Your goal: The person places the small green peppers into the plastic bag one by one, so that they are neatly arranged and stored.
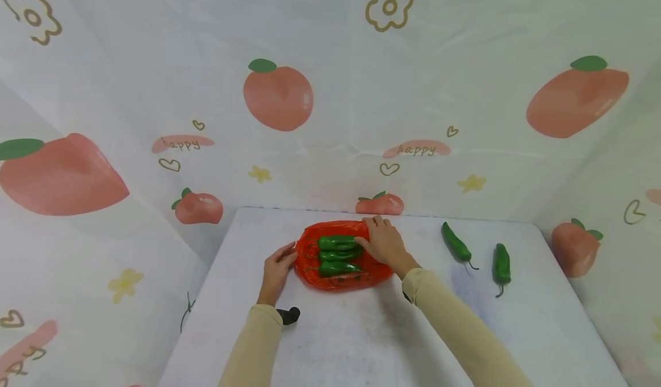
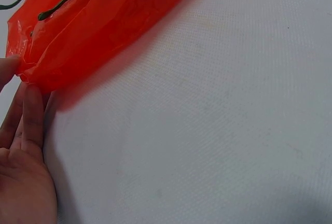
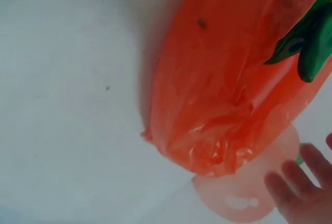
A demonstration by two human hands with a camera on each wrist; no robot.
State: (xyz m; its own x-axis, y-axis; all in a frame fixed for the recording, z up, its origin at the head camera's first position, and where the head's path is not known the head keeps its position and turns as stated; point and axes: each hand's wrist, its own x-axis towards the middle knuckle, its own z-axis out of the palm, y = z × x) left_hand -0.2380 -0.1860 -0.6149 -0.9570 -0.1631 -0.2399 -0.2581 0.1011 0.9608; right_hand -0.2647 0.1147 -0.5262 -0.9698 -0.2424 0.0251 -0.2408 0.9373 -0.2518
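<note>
Red plastic bag [image 1: 341,275] lies flat mid-bench [image 1: 361,341], three green peppers [image 1: 338,255] stacked on top of it. Whether they sit on the film or inside it: can't tell from the head view.

Left hand [image 1: 277,272] at the bag's left edge, fingers straight along the bench; in the left wrist view a fingertip [image 2: 8,68] touches the crumpled edge, not clearly pinching. Most of that hand is cut off at the frame.

Right hand [image 1: 384,242] rests flat over the bag's right end, fingers extended, touching the top pepper's tip. It covers that end of the bag. The right wrist view catches only fingertips [image 3: 303,190] at the corner, blurred.

Two more peppers [image 1: 457,242] [image 1: 501,264] lie loose, well apart to the right. Small dark object [image 1: 289,315] by the left sleeve, partly hidden, unidentifiable.
</note>
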